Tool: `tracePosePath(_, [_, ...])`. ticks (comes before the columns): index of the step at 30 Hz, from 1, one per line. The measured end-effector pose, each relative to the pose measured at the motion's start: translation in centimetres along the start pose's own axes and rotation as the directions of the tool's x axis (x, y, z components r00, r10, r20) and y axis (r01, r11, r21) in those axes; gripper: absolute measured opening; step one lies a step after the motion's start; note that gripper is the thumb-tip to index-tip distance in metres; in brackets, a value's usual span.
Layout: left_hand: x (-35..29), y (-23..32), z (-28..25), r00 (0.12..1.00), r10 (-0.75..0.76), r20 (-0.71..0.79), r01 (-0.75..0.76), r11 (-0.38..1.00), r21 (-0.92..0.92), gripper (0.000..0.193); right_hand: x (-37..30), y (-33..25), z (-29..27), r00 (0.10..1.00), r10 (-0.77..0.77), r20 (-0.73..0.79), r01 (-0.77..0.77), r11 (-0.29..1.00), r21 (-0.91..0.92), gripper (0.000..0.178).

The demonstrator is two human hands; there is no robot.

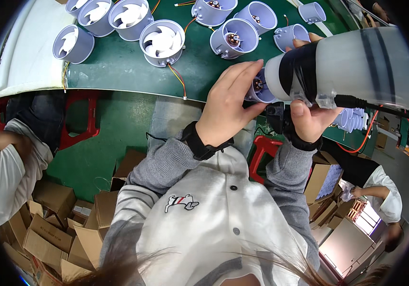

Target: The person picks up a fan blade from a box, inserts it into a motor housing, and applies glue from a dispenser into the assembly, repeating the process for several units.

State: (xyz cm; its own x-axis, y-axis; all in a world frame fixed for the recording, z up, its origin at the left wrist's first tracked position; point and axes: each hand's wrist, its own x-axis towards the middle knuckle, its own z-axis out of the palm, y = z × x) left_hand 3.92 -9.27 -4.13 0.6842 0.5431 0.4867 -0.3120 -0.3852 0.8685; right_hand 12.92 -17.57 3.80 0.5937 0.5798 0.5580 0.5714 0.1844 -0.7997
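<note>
My left hand (pixel 230 102) is curled around a short lavender fan housing (pixel 263 97) at the table's near edge. A copper-wound motor core shows inside it. My right hand (pixel 311 119) grips a large whitish cylinder (pixel 345 66) wrapped in black and clear tape, with a black cable at its underside. The cylinder's narrower end meets or overlaps the housing's right side; whether they touch is hidden. Beyond my hands stand several similar housings with bare motor cores (pixel 233 40). To the left are several housings with white fan blades (pixel 162 43), some trailing thin coloured wires.
The green tabletop (pixel 118 71) curves across the top, with a white padded surface (pixel 23 57) at its left. People sit or stand at both sides. Red stools (pixel 264 152) and opened cardboard boxes (pixel 47 238) are on the floor. A red cable (pixel 369 133) hangs at right.
</note>
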Motion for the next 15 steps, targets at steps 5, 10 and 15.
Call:
tracePosePath(5, [0.0, 0.1, -0.1, 1.000, -0.010, 0.005, 0.010, 1.000, 0.011, 0.073, 0.1, 0.2, -0.2, 0.999, -0.025, 0.028, 0.024, 0.999, 0.031, 0.091])
tracePosePath(10, [0.2, 0.2, 0.1, 1.000, 0.006, -0.024, -0.006, 1.000, -0.009, 0.074, 0.0, -1.0, -0.9, 1.000, -0.003, -0.023, 0.003, 0.999, -0.035, 0.092])
tracePosePath(15, [0.7, 0.8, -0.8, 0.993, 0.006, -0.118, 0.035, 0.940, 0.338, 0.074, 2.9, -2.4, -2.1, 0.992, -0.119, -0.039, 0.121, 0.991, 0.061, 0.095])
